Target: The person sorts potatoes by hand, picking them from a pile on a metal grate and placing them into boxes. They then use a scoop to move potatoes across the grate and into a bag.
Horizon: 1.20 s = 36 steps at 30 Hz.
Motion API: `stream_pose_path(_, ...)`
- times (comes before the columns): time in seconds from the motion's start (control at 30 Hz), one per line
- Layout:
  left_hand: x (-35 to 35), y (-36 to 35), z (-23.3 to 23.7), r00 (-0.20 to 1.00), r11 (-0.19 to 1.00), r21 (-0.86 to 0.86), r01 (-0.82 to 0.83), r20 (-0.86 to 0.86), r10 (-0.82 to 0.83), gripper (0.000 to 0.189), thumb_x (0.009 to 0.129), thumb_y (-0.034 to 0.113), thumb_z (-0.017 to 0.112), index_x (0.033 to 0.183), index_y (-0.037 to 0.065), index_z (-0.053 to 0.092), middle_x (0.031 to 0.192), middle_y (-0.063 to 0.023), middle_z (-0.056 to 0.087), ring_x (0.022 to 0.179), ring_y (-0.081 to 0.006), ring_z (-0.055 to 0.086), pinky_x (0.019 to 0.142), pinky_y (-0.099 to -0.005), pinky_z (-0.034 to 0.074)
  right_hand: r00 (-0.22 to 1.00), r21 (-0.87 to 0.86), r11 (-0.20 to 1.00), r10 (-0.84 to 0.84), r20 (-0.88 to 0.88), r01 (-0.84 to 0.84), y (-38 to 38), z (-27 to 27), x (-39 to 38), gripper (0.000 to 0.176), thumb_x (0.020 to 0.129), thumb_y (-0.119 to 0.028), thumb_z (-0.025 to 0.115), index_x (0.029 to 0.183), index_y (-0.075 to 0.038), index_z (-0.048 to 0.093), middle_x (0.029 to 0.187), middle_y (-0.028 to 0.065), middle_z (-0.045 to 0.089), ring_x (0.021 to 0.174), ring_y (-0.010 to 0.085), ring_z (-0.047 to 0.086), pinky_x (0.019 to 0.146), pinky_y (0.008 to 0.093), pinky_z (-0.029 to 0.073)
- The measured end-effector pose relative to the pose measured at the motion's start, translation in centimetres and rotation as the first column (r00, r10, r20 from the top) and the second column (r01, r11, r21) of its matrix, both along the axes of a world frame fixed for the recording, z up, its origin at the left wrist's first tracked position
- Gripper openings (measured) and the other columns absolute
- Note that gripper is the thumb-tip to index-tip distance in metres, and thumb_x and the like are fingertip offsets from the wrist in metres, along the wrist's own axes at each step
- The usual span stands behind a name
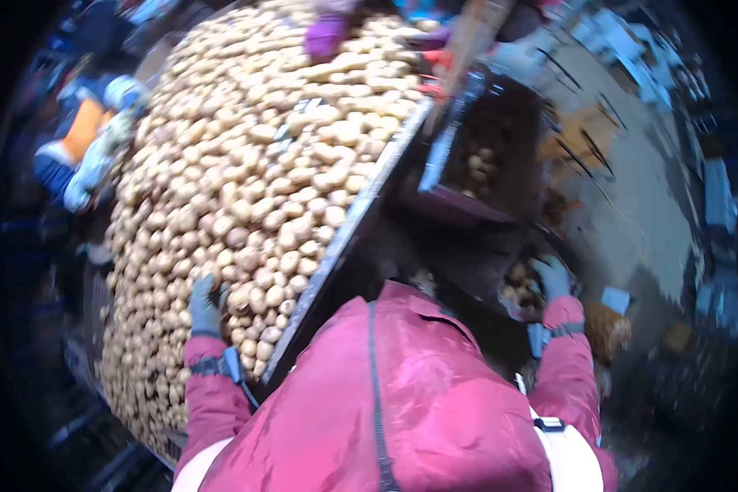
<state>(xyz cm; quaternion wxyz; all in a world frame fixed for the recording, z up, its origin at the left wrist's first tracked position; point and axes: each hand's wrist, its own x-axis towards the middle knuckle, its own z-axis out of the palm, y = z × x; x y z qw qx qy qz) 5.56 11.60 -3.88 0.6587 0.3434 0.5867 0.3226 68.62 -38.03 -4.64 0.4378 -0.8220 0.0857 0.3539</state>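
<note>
A wide heap of small pale potatoes (pixel 246 189) fills the left and middle of the view. My left hand (pixel 207 305), in a grey-green glove, rests on the heap near its front edge, fingers apart and touching potatoes. On the right, my right hand (pixel 553 277), gloved alike, is at the rim of a container holding potatoes (pixel 521 289). Blur hides whether its fingers hold anything. Both wrists carry a strapped device over red sleeves.
A metal edge (pixel 348 238) bounds the heap on its right. Beyond it stands a dark crate (pixel 488 148) with a few potatoes inside. Another person's purple-gloved hand (pixel 326 36) is at the heap's far side. A person (pixel 86 139) is at the left.
</note>
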Motion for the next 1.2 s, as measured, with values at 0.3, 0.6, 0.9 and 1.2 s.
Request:
stream_pose_path(0.3, 4.2, -0.8, -0.2, 0.988, 0.996, 0.084, 0.029, -0.150, -0.016, 0.054, 0.090, 0.023, 0.076, 0.138, 0.005, 0.058, 0.113, -0.0060, 0.069, 0.084, -0.0150, 0.068, 0.073, -0.0289, 0.059, 0.943, 0.325, 0.908, 0.314, -0.111, -0.264, 20.8, 2.9, -7.5, 0.032, 0.095, -0.019, 0.065, 0.125, -0.007, 0.065, 0.099, 0.0035, 0.071, 0.056, 0.0098, 0.054, 0.049, 0.0259, 0.048)
stream_pose_path(0.6, -1.0, -4.4, 4.6, 0.998, 0.958, 0.285, 0.023, -0.063, -0.005, 0.054, 0.091, 0.011, 0.073, 0.140, -0.001, 0.053, 0.131, -0.0122, 0.062, 0.114, -0.0173, 0.061, 0.097, -0.0300, 0.052, 0.268, 0.587, 0.204, 0.963, 0.023, -0.783, 39.9, 2.8, -34.7, 0.036, 0.097, -0.028, 0.067, 0.125, -0.005, 0.067, 0.099, 0.0010, 0.072, 0.073, 0.0075, 0.065, 0.059, 0.0234, 0.054)
stream_pose_path(0.9, -10.5, -4.7, 1.4, 0.696, 0.795, 0.560, 0.234, -0.667, 0.265, 0.044, 0.087, 0.020, 0.074, 0.127, 0.003, 0.064, 0.124, -0.0185, 0.065, 0.113, -0.0315, 0.063, 0.099, -0.0382, 0.050, -0.166, 0.421, -0.297, 0.933, 0.318, -0.857, 39.1, 5.3, -44.7, 0.014, 0.080, -0.017, 0.067, 0.092, -0.010, 0.069, 0.099, 0.0126, 0.065, 0.096, 0.0314, 0.064, 0.080, 0.0387, 0.053)
stream_pose_path(1.2, 0.4, 6.2, 2.4, 0.739, 0.365, 0.757, 0.542, -0.636, 0.222, 0.038, 0.087, 0.021, 0.071, 0.121, 0.004, 0.066, 0.115, -0.0174, 0.067, 0.106, -0.0349, 0.065, 0.094, -0.0413, 0.052, -0.024, 0.489, -0.153, 0.965, 0.260, -0.859, 39.3, 1.8, -40.6, 0.022, 0.092, -0.017, 0.058, 0.108, -0.011, 0.072, 0.098, 0.0089, 0.070, 0.093, 0.0199, 0.066, 0.083, 0.0327, 0.052)
